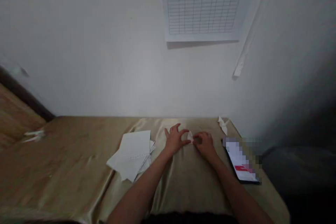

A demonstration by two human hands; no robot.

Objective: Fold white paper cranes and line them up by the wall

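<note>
A small piece of folded white paper (190, 136) is held low over the cloth-covered table, between my two hands. My left hand (174, 141) pinches it from the left with thumb and forefinger, the other fingers spread upward. From the right, my right hand (205, 143) grips its edge, thumb and fingers closed together. The exact folds are too small to make out. Left of my left forearm lies a loose pile of white paper sheets (133, 150), fanned unevenly. Another folded white paper piece (222, 125) rests near the table's back right corner.
A phone (241, 162) with a lit, partly blurred screen lies right of my right forearm. The table (70, 161) wears a shiny beige cloth and meets the wall behind. A printed grid sheet (202, 10) hangs there. Small white scraps (34, 135) sit at far left.
</note>
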